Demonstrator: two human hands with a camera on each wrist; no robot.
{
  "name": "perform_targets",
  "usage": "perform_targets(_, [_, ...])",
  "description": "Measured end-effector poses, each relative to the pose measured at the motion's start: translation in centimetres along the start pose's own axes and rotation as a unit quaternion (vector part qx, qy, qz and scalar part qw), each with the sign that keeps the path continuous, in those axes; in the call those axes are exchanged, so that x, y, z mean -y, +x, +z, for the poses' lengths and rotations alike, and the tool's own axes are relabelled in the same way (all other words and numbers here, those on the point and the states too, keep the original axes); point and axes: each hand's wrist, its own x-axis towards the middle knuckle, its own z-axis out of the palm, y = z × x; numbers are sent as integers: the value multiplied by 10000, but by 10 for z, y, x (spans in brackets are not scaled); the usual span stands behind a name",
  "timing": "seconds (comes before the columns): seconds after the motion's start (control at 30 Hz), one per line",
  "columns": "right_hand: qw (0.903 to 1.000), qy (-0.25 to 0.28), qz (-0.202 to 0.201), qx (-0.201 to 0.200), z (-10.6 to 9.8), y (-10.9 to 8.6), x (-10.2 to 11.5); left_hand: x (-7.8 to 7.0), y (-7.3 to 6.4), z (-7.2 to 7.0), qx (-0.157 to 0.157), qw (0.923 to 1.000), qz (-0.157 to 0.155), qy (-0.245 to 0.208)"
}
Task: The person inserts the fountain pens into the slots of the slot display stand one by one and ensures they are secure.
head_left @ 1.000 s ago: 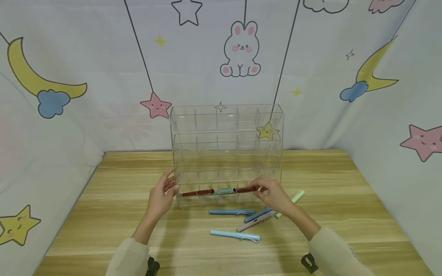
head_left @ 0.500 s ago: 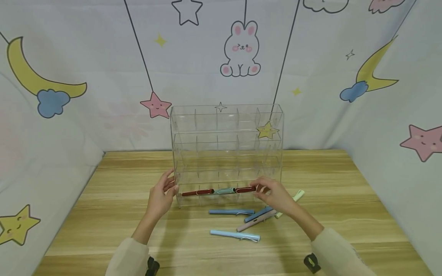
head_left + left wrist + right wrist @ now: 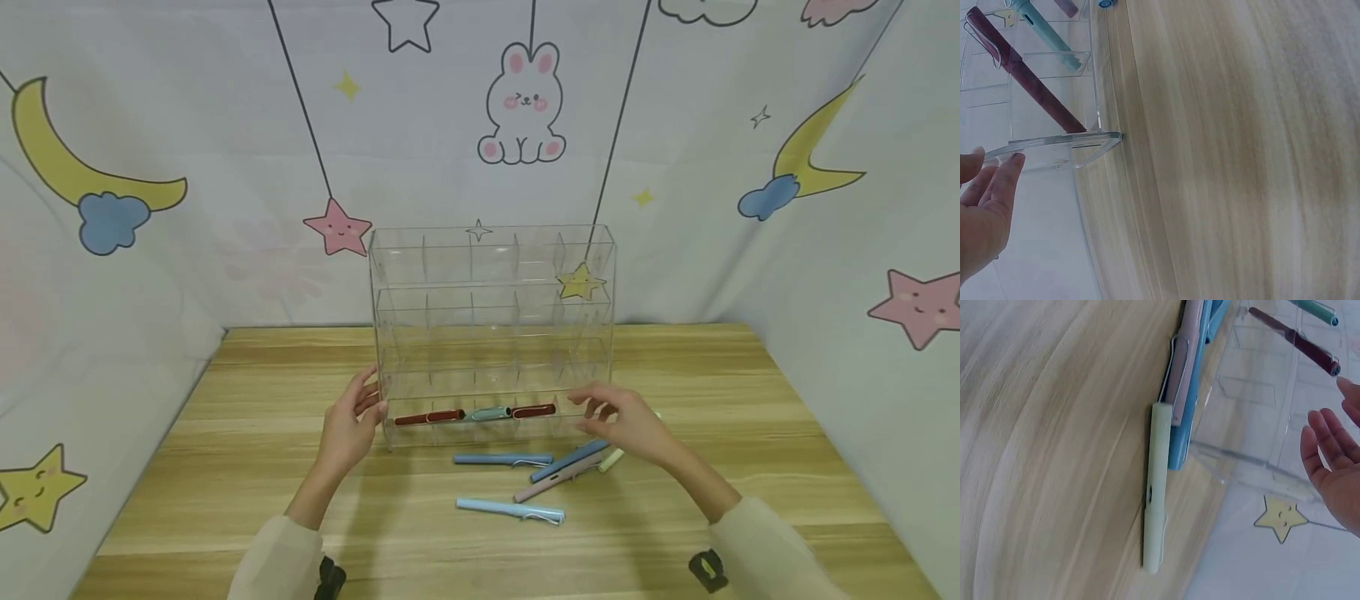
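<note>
A clear acrylic pen rack (image 3: 450,385) stands upright on the table. Its lowest tier bears a dark red pen (image 3: 430,417) at left, a teal pen (image 3: 487,414) in the middle and another dark red pen (image 3: 534,411) at right, each with a clip. The left hand (image 3: 348,433) pinches the rack's left side panel, thumb in front and fingers behind; in the left wrist view its fingertips (image 3: 1016,161) meet the panel's edge. Just off the right-hand red pen's end, the right hand (image 3: 628,423) holds nothing, its fingers loosely bent.
Loose pens lie before the rack: a blue pen (image 3: 491,460), a second blue pen (image 3: 562,465), a mauve pen (image 3: 555,481) and a light blue pen (image 3: 502,508). A pale green pen (image 3: 1157,481) lies beside them, partly behind the right hand. A printed cloth (image 3: 450,183) hangs behind.
The right hand has let go of the right-hand dark red pen and moved right, away from it. That pen stays on the lowest tier. The left hand keeps its place on the rack.
</note>
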Motion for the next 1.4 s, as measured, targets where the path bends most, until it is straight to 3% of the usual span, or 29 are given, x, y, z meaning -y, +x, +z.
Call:
perform_targets(0.23, [9993, -218, -183, -253, -22, -13, -8, -2, -1, -2, 43, 10000, -13, -60])
perform_targets(0.43, [9994, -300, -171, -50, -38, -23, -23, 0, 0, -2, 33, 10000, -60, -54])
perform_targets(0.57, [9996, -275, 28, 94, -44, -32, -39, 1, 0, -2, 55, 9999, -82, -41])
perform_targets(0.9, [9959, -546, 720, 15, -48, -51, -70, 0, -1, -1, 74, 9999, -81, -40])
perform_targets(1.2, [9893, -328, 1419, 67, -38, -56, -88, -4, -2, -1, 118, 9999, -28, -73])
perform_targets(1.4, [9865, -394, 1578, 159, -29, -56, -93, -3, -1, -1, 81, 9999, -53, -41])
